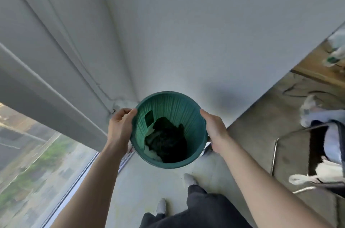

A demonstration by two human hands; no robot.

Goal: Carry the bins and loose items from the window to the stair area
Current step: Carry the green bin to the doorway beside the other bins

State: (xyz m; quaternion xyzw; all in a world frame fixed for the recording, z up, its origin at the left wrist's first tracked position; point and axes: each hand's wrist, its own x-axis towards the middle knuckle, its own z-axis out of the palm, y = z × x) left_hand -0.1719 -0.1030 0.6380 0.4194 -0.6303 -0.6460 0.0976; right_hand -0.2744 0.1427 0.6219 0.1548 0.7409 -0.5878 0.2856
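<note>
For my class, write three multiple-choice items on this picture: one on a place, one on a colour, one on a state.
1. The window lies on which side of the bin? A left B right C above
2. The bin's colour? A red B green C white
3. How is the bin held? A two-handed B one-handed C not held
Answers: 1 A, glass shows to its left. 2 B, its ribbed wall is green. 3 A, the left hand and right hand grip its rim.

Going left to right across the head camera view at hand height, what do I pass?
Window glass → left hand → green ribbed plastic bin → right hand → metal-framed chair draped with clothes.
</note>
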